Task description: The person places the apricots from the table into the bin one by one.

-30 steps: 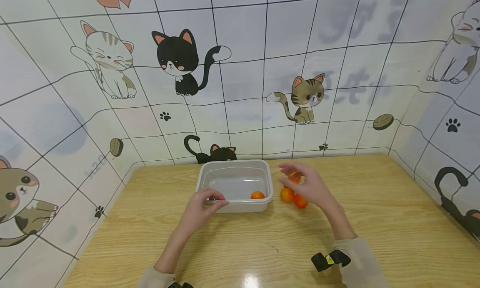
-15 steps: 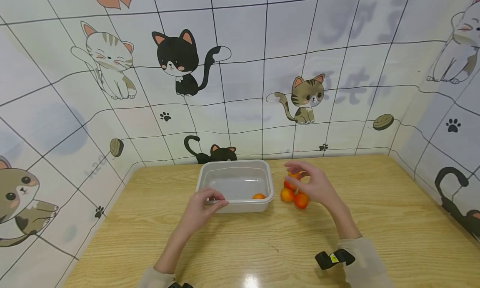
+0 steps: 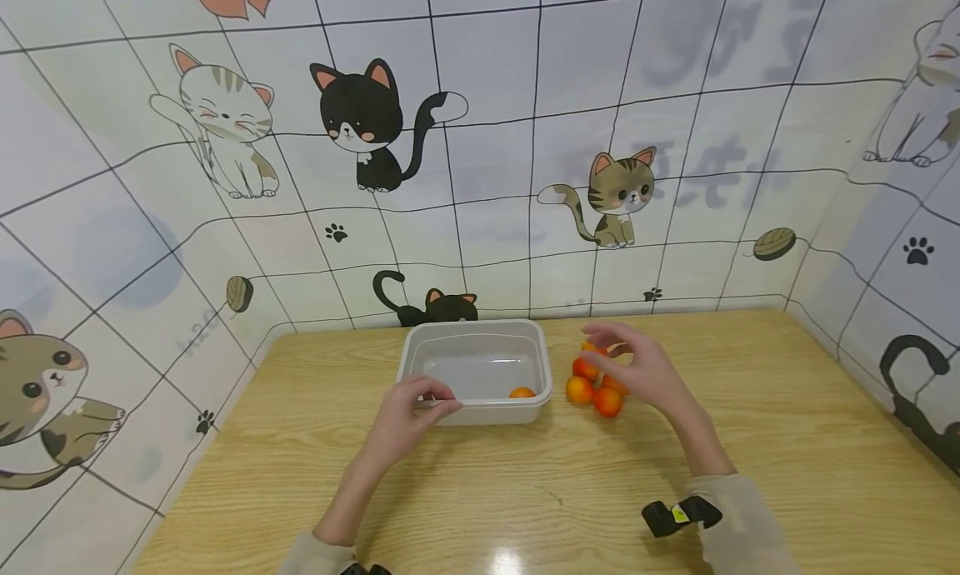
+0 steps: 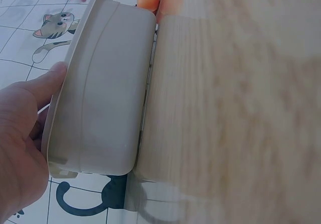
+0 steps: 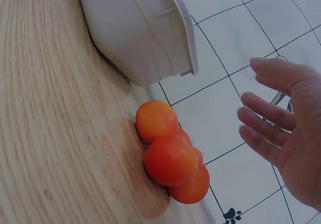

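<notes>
A: Where was the fruit?

B: One fruit (image 3: 522, 392) lay inside the box (image 3: 495, 413), in its near right corner, half hidden by the near wall. The other fruits (image 3: 607, 402) sat outside in a bunch, just beside the right wall. I made out at least five there, though a hand blocked part of them.

A: Why so tightly bunched?

B: Round things roll, so I'd guess leaning together helped keep them put. In the right wrist view they overlapped, and some looked to touch.

A: And the left hand (image 3: 411, 417)?

B: It pinched the near rim towards the left, thumb on the outside and fingers over the edge. Probably that was to steady the box, which looked light enough to slide.

A: Was the right hand (image 3: 637, 367) holding anything?

B: Nothing. It hovered above the bunch, apart from it, thumb and fingers well spread and a little bent. That gap looked about wide enough for one fruit.

A: What lay around them?

B: The box stood upright towards the far edge of the bench (image 3: 487, 492), within easy reach of both arms. A black band (image 3: 678, 517) circled the right sleeve (image 3: 738, 517), and behind everything hung a wall covering (image 3: 495, 75) printed with cats.
</notes>
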A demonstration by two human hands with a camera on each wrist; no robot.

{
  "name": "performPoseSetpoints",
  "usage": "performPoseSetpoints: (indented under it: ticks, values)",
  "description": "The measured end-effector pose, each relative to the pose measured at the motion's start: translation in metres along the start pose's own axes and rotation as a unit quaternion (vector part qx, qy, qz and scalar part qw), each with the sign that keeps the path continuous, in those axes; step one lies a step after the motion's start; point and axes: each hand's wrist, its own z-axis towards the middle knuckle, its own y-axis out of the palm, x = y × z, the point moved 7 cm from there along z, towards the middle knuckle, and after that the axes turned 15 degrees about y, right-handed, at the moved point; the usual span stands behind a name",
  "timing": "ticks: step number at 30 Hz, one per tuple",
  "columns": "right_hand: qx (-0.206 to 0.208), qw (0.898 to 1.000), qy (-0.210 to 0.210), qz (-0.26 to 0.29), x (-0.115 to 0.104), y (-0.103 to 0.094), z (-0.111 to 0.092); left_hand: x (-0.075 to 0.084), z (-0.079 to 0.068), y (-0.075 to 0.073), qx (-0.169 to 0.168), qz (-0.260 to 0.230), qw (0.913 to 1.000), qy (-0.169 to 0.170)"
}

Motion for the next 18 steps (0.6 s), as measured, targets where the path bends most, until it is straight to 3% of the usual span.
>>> performPoseSetpoints:
  ticks: [18]
  values:
    - [-0.010,0.998,0.027,-0.048,0.035,-0.012,-0.007,0.000,0.000,0.001,-0.001,-0.005,1.0000,-0.002]
